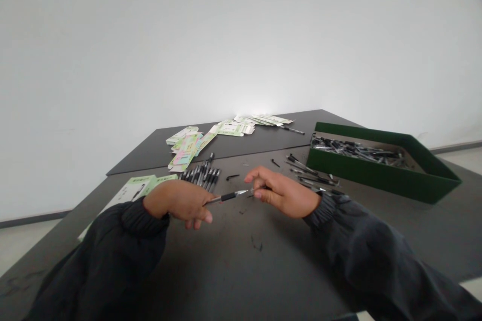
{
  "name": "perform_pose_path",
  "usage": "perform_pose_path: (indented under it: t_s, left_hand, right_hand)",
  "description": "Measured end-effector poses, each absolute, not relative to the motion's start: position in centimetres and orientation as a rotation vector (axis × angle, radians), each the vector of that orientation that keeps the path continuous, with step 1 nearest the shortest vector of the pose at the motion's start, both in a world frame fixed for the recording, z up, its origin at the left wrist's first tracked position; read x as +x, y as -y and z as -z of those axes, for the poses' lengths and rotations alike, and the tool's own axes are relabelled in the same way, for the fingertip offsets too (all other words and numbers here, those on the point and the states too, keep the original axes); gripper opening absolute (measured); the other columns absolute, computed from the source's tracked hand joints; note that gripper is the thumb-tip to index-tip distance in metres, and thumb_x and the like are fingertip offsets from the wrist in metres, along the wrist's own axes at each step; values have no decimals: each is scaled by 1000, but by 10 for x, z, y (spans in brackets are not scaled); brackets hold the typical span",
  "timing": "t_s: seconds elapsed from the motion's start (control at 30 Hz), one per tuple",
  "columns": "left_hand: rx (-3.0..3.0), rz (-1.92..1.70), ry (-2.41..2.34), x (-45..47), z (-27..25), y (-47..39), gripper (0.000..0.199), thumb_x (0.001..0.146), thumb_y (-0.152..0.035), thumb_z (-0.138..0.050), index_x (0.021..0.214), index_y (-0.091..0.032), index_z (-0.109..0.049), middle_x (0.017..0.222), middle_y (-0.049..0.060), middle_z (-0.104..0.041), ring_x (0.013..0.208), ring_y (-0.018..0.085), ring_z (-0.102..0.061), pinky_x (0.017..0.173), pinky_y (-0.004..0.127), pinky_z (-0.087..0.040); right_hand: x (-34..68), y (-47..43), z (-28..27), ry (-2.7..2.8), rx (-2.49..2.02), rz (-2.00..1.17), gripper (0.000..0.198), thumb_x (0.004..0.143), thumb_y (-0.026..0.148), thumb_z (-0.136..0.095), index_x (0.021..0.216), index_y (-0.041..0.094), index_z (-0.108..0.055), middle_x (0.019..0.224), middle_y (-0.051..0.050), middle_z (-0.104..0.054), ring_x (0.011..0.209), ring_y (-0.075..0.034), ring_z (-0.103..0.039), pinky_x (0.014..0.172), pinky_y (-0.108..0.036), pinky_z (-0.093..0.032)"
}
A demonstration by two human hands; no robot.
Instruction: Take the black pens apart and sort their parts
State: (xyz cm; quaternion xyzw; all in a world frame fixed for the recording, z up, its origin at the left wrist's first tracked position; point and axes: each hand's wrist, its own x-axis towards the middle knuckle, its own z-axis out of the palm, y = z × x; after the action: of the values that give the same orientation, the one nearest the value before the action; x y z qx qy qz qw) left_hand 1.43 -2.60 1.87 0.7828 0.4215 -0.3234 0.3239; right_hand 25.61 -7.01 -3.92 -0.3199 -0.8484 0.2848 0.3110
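Note:
My left hand (184, 203) is closed around a gel pen (228, 196) with a black grip, its metal tip pointing right. Just past that tip, the thumb and fingers of my right hand (280, 190) are pinched together; whatever small thing sits between them is too fine to make out. Behind my left hand, several capped pens (201, 174) lie side by side on the dark table (226, 261). A black pen cap (232, 177) rests between the hands, farther back, and a small black piece (275, 163) is beyond my right hand.
On the right stands a green box (376, 180) with many loose pens and parts in it. Loose pens (312, 178) lie by its near left side. Flattened paper cartons (188, 148) spread across the back, and more green-white cartons (131, 190) are at left.

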Motion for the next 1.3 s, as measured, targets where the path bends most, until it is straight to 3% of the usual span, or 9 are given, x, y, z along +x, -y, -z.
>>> perform_pose_path:
  t_s: [0.23, 0.6, 0.83, 1.0, 1.1, 1.3]
  left_hand:
    - [2071, 858, -1098, 15, -18, 27, 35, 91, -21, -41, 124, -10, -49, 99, 15, -71, 83, 20, -68, 66, 25, -52]
    - [2070, 876, -1125, 23, -22, 34, 36, 90, -18, -39, 124, -10, -47, 101, 16, -70, 81, 20, -67, 61, 22, -49]
    - [2174, 931, -1143, 27, -24, 39, 59, 86, -11, -46, 142, -15, -30, 99, 10, -71, 80, 17, -67, 59, 20, -47]
    - [2439, 1030, -1208, 34, -37, 46, 55, 88, -27, -51, 140, -17, -37, 100, 13, -70, 90, 25, -64, 70, 28, -47]
    - [2513, 1035, -1246, 36, -40, 50, 55, 88, -29, -53, 140, -20, -38, 112, 15, -65, 98, 28, -61, 76, 33, -46]
    - [2563, 958, -1346, 40, -39, 58, 51, 83, -27, -57, 133, -20, -48, 110, 14, -66, 97, 30, -61, 77, 35, -47]
  right_hand:
    - [253, 71, 43, 2167, -789, -873, 22, 93, 22, -44, 114, 19, -41, 78, 2, -50, 66, -11, -45, 64, -23, -37]
    - [245, 75, 39, 2197, -789, -800, 14, 93, 21, -44, 107, 18, -44, 84, -1, -56, 72, -12, -50, 67, -24, -38]
    - [229, 87, 38, 2278, -891, -584, 12, 91, 17, -42, 102, 20, -40, 83, -1, -52, 68, -13, -47, 62, -24, -35]
    - [224, 90, 40, 2240, -879, -543, 8, 91, 16, -40, 98, 20, -38, 84, -1, -49, 68, -13, -46, 62, -24, -35]
    - [224, 91, 39, 2234, -887, -532, 7, 91, 16, -40, 97, 20, -38, 83, -1, -48, 67, -13, -45, 61, -24, -35]
    - [223, 91, 38, 2242, -871, -537, 9, 90, 15, -41, 97, 20, -39, 81, -1, -49, 66, -13, -45, 60, -24, -35]
